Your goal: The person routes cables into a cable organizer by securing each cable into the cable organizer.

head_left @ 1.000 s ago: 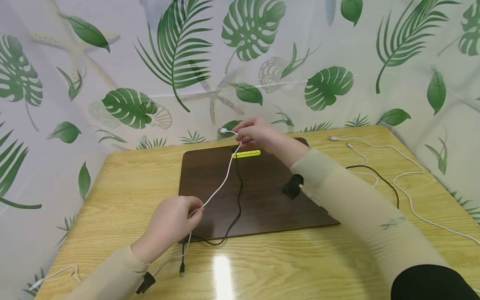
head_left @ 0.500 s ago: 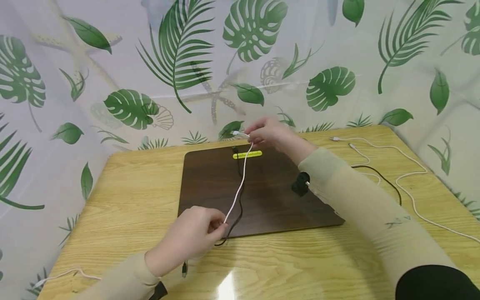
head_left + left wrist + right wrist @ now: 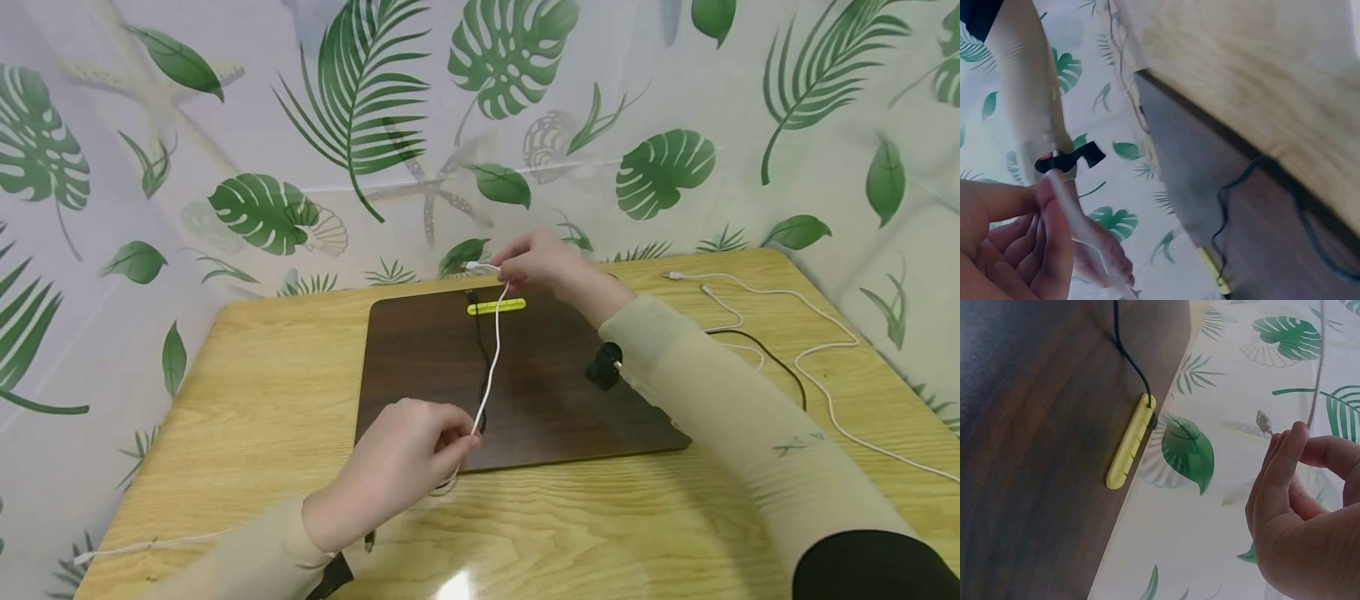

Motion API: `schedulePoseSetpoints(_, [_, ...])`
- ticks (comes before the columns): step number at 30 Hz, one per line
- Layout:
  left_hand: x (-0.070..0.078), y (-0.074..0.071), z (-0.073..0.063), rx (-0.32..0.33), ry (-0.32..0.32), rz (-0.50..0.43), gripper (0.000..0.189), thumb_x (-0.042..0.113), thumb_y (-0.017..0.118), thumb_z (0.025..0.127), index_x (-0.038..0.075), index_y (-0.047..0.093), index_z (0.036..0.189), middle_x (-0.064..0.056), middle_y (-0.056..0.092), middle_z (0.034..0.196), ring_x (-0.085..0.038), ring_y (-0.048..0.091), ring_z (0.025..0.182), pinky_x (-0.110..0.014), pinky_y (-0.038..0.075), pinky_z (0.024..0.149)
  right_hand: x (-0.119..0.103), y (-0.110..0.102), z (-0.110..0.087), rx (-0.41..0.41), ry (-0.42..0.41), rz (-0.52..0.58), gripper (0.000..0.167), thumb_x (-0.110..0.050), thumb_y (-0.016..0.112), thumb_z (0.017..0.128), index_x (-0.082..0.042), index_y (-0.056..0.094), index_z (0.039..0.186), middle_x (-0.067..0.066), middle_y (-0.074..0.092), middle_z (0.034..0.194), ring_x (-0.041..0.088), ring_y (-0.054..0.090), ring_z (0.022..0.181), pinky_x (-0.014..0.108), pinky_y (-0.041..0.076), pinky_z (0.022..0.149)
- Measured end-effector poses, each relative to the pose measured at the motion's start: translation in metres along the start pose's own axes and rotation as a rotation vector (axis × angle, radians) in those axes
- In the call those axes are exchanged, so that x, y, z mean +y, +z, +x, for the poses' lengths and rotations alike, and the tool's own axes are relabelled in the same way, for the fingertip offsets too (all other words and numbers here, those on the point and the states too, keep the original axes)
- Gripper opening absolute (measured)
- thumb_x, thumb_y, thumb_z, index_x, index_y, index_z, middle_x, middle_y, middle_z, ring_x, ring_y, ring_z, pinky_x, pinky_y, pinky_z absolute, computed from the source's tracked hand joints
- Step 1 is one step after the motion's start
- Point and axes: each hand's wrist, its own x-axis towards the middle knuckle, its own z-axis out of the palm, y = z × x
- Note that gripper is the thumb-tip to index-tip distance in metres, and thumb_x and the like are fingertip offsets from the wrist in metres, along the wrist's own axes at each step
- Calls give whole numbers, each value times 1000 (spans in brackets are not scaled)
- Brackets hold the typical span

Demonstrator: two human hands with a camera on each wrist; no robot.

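My left hand pinches a white USB cable between thumb and index finger near the front edge of a dark brown board. Farther back, my right hand grips the same cable close to its plug, which sticks out to the left. Between the hands the cable runs nearly straight, above the board. Below it, at the board's far edge, lies a yellow cable holder with several slots. A black cable sits in the holder's end slot, its connector past the far side.
More white cables and another black cable lie on the wooden table at right. A white cable end lies at front left, and a black plug near my left wrist. A leaf-patterned cloth stands behind the table.
Both hands have moved right with the white cable, the left one farther. The cable between them is now steeper and crosses in front of the yellow holder.
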Motion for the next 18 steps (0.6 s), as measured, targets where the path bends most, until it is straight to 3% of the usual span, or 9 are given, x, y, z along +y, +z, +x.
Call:
schedulePoseSetpoints(3, [7,-10,3,55,13,10,13,14,77,98,14,76,85,11,63,63,5,47,53,-18,43,56,-3,-3,1,19,-5,13,32,-4,62,100,6,70,130,5,71,96,13,66,79,38,59,96])
schedulePoseSetpoints(9, [24,-25,13,185,143,142,12,16,77,98,15,78,86,10,66,68,2,50,57,-18,44,58,-13,-6,-2,30,-28,41,31,-7,62,104,3,69,132,10,71,108,14,67,90,31,60,96])
schedulePoseSetpoints(12, [28,-26,18,167,145,131,9,16,78,97,15,80,88,10,67,68,3,51,57,-17,45,59,-16,-6,-3,39,-55,46,31,-7,64,103,4,69,132,10,72,106,12,68,85,27,61,88])
schedulePoseSetpoints(18, [19,-6,28,51,40,33,5,15,79,95,13,80,90,9,73,72,4,57,61,-18,49,64,-13,-7,0,71,-86,34,31,-1,67,99,7,70,129,7,69,94,9,67,73,27,64,81])
